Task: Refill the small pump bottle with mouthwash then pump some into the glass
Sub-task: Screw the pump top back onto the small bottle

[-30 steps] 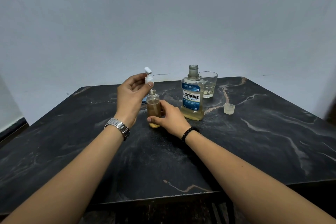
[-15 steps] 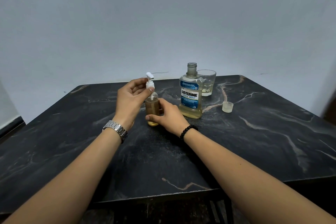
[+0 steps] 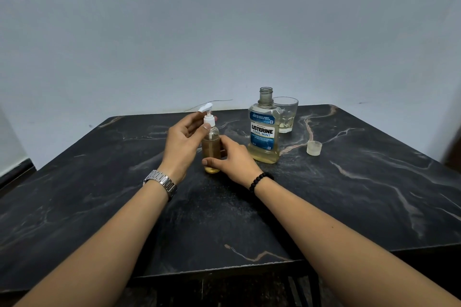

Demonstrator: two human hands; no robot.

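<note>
Both forearms came in from the near edge of the bench (image 3: 349, 207) and converged at mid-bench. Left forearm angled up and to the right, metal watch (image 3: 161, 182) on the wrist. Right forearm angled up and to the left, black bead bracelet (image 3: 260, 180) on the wrist.

Right hand (image 3: 232, 159) was wrapped around the lower body of the small pump bottle (image 3: 211, 149), thumb across the front near the base, fingers curled behind it. Bottle stood upright on the bench, amber liquid filling most of it.

Left hand (image 3: 184, 139) sat higher, palm facing right, thumb and fingertips pinching the white pump head (image 3: 208, 117) at its collar on the bottle neck. Nozzle pointed left and slightly up. Dip tube visible inside the bottle. Could not tell if the collar was fully threaded down.

Just right of the hands and a bit farther back: mouthwash bottle (image 3: 264, 132), upright, uncapped, blue label, pale yellow liquid in it. Its cap (image 3: 313, 147) lay open side up on the bench further right, apart from the bottle.

Glass (image 3: 287, 114) stood right behind the mouthwash bottle, partly hidden by it, with a little pale liquid at the bottom.

Plain pale wall (image 3: 224, 32) behind the bench.
</note>
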